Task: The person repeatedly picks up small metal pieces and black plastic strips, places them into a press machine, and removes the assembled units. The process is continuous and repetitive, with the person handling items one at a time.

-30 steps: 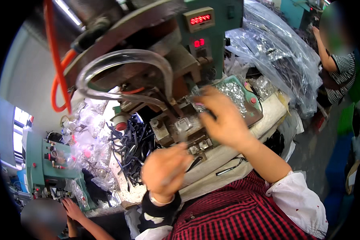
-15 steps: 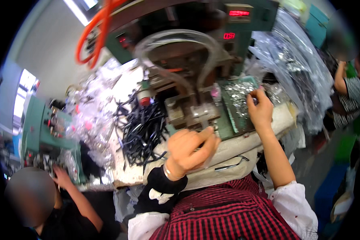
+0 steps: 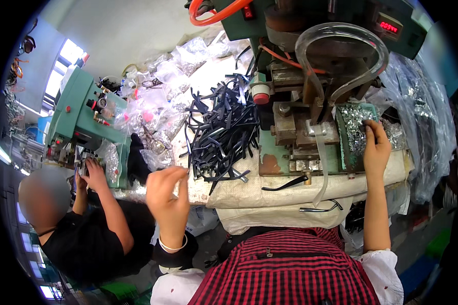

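Note:
My left hand (image 3: 168,203) hovers at the front left of a heap of dark eyeglass temples (image 3: 221,134). Its fingers are bent, a gap parts them from the thumb, and nothing shows between them. My right hand (image 3: 377,150) reaches over a tray (image 3: 347,152) of small shiny metal pieces (image 3: 356,124). Thumb and fingertips come together at the pieces; whatever they hold is too small to make out. Between my hands stands a green press machine with a metal fixture (image 3: 320,133). One dark temple (image 3: 285,184) lies before it, another temple (image 3: 323,207) on the cloth nearer me.
A clear bent hose (image 3: 341,30) loops over the fixture. A red button (image 3: 261,98) sits at the machine's left side. Plastic bags (image 3: 158,117) crowd the table's left. At far left a co-worker's hand (image 3: 94,175) is at another green machine (image 3: 76,112). Plastic sheeting (image 3: 417,117) hangs right.
My left hand has left the fixture and moved left toward the temple heap. A temple now shows in front of the machine. My right hand stays at the metal pieces; the view has swung left.

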`<state>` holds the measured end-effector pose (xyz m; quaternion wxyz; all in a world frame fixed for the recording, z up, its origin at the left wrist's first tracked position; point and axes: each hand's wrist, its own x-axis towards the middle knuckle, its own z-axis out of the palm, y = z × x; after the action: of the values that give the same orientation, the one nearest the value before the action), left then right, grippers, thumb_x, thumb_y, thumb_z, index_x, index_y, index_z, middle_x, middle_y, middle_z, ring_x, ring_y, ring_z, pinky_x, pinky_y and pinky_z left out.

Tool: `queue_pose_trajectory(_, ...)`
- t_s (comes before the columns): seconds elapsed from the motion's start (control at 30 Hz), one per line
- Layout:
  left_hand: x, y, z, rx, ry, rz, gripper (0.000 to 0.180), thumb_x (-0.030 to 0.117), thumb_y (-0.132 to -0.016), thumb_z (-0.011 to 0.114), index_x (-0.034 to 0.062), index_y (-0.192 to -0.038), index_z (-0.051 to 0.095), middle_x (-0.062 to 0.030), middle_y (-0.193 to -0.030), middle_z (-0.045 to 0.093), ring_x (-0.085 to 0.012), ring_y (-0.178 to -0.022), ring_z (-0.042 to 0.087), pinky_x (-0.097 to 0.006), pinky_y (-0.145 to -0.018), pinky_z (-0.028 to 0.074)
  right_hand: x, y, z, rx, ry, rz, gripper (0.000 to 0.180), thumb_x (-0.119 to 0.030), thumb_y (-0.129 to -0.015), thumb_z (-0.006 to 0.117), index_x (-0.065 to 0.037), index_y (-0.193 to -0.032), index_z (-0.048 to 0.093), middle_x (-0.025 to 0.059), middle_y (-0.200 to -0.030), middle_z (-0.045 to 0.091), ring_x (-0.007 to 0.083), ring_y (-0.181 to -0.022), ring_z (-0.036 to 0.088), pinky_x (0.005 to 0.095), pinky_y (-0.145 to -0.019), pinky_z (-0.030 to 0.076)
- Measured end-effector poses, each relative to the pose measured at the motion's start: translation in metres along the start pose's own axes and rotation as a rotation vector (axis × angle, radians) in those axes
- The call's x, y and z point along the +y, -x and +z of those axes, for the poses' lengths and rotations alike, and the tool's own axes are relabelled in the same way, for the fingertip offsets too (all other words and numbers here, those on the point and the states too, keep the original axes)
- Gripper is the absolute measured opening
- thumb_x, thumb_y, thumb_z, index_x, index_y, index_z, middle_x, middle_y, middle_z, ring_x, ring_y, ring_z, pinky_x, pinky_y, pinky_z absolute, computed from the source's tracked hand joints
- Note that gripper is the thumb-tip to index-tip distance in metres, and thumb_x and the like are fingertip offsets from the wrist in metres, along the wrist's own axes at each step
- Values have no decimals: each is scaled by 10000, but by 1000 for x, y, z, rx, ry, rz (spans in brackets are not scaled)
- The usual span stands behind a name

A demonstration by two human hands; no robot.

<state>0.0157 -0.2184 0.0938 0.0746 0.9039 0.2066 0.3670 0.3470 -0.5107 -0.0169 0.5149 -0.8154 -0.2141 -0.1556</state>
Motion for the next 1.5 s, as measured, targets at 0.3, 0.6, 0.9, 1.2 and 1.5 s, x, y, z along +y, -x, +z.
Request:
queue_pose_trajectory(0.3,-35,69,101,-364,14,-165,248,1,-703,729,4,-946,680,-162,-994,609,-375,-932,609,-449,-804,497,-12,8,2,35,-199,235,136,-49,-947,660,15,-1066,683,18,-933,696,86,-851,618,230,-798,480)
queue_pose_trajectory(0.6,-32,25,83,-30,522,-424,346,-40,-856,733,-1,-1186,637,-49,-849,684,-90,-760,622,-236,-688,476,-49,16,-3,-21,-481,67,166,24,-893,690,-17,-1028,605,21,-934,671,91,-897,645,244,-838,505)
queue_pose_trajectory(0.9,27,-52,105,313,892,-257,133,88,-1028,577,-31,-1035,638,-157,-968,726,-174,-804,684,-281,-697,559,-122,16,61,-51,-793,174,321,18,-903,674,21,-1192,535,107,-1042,724,143,-964,677,279,-898,501)
queue_pose_trajectory(1.2,91,-106,85,262,998,86,156,74,-1015,570,-63,-998,643,-183,-963,705,-194,-760,647,-271,-619,548,-160,12,40,-184,-839,281,460,30,-911,626,33,-1343,469,125,-1141,692,155,-1024,655,273,-953,481)
queue_pose_trajectory(1.5,117,-66,113,75,597,841,259,105,-741,840,12,-956,730,-144,-1009,745,-186,-666,670,-260,-548,518,-5,6,10,-12,645,-24,219,-156,-814,743,-53,-996,677,215,-1313,578,404,-1382,431,538,-1033,432)
